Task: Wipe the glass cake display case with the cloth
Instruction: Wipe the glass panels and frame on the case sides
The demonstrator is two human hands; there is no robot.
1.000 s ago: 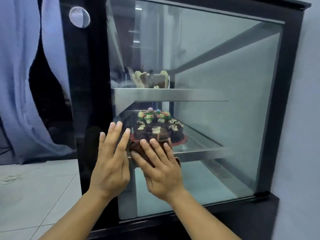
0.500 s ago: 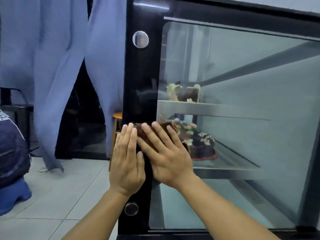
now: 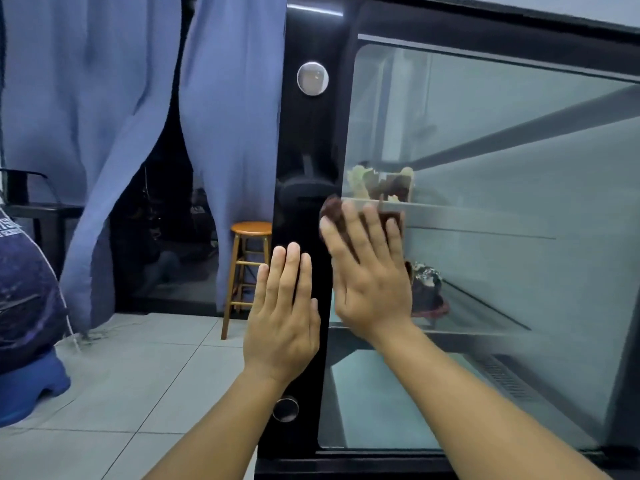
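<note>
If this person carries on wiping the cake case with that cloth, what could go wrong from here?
1. The right hand presses the cloth against the glass with flat fingers rather than gripping it, so the cloth may slip and drop to the floor.
2. The bare left hand lies flat on the glossy black frame and will probably leave fresh prints there.

Upper shelf [image 3: 485, 211] with cake pieces [image 3: 381, 183], lower shelf [image 3: 485, 317] with chocolate cake [image 3: 426, 289], wooden stool [image 3: 251, 228] on tiled floor [image 3: 138, 375]
</note>
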